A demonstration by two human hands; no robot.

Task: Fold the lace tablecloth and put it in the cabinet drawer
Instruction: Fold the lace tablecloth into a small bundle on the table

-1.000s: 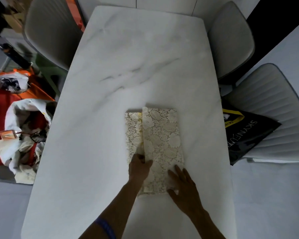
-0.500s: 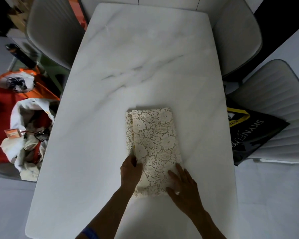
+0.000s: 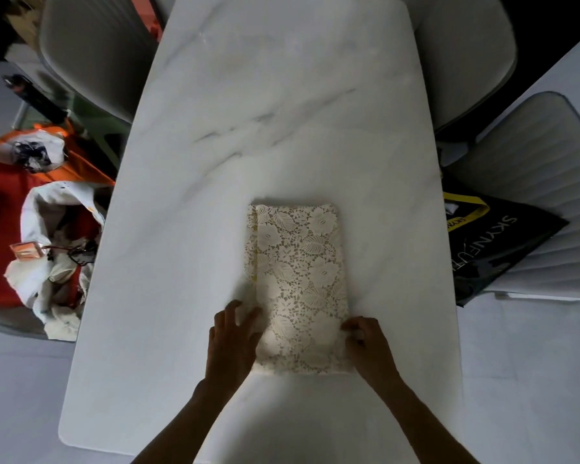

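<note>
The cream lace tablecloth (image 3: 298, 279) lies folded into a narrow rectangle on the white marble table (image 3: 282, 112), its long side running away from me. My left hand (image 3: 231, 339) rests at the cloth's near left corner, fingers spread over the edge. At the near right corner, my right hand (image 3: 369, 346) has its fingers curled on the cloth's edge. No cabinet drawer is in view.
Grey chairs stand at the far left (image 3: 91, 45), far right (image 3: 466, 55) and right (image 3: 543, 182). A black bag with yellow trim (image 3: 493, 246) lies on the right chair. Orange and white bags with clutter (image 3: 47, 236) sit on the floor to the left.
The top flap has been laid flat over to the left, nearly covering the lower layer. My left hand slid to the left edge and my right hand shifted out to the right corner.
</note>
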